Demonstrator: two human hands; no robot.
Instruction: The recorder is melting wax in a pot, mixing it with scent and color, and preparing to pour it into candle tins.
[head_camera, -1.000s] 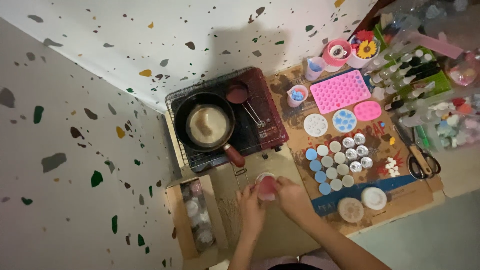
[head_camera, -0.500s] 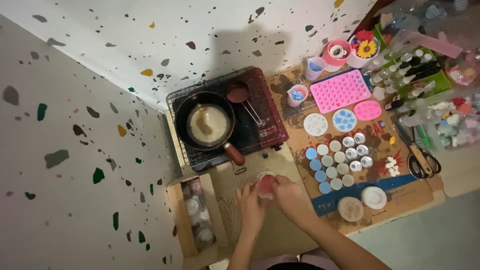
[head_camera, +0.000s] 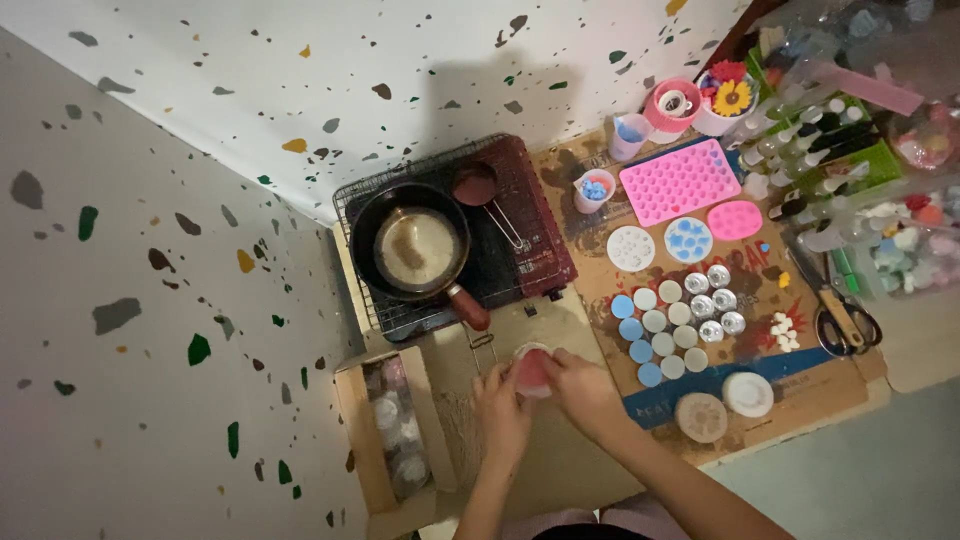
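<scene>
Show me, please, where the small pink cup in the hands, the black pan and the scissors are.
small pink cup (head_camera: 532, 371), head view, on its pink side.
black pan (head_camera: 415, 250), head view, on its contents.
scissors (head_camera: 846, 322), head view, on the handles.

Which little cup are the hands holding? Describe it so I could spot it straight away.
Start at the black frying pan on the red stove. Just below its handle, the left hand and right hand hold a small round cup with red contents, away from the neighbouring rows.

Open cardboard (head_camera: 560, 470) lies bare below and right of both hands (head_camera: 545, 395). Ahead, the pan handle (head_camera: 468, 307) and stove (head_camera: 455, 235) close the way. A box of jars (head_camera: 392, 430) borders the left; rows of small discs (head_camera: 660, 335) crowd the right.
</scene>
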